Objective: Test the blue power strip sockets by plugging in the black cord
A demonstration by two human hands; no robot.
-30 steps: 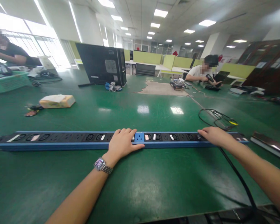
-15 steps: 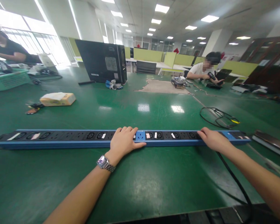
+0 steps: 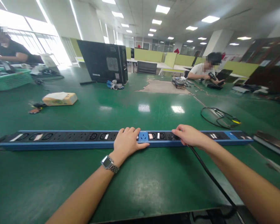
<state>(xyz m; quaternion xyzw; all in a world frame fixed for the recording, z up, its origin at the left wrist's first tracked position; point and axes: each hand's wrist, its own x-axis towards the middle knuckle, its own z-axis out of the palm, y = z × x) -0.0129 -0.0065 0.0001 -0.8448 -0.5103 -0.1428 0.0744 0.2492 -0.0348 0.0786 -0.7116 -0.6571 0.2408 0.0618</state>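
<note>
A long blue-and-black power strip lies across the green table, its row of sockets facing up and a few white labels on it. My left hand, with a metal watch on its wrist, grips the middle of the strip. Its fingers reach over the far edge and the thumb lies along the near side, beside a blue socket. To the right, my right hand is closed on a black plug at the sockets; my fingers partly hide it. A black cable runs from beneath that hand toward the table's front edge.
Ahead lie a tissue pack, a computer tower, gloves and a coiled cable. A green basket stands at left, a dark metal bar at right. Two people sit across the table.
My right hand has moved left along the power strip with the plug, and the cable has followed. My left hand stays on the strip's middle.
</note>
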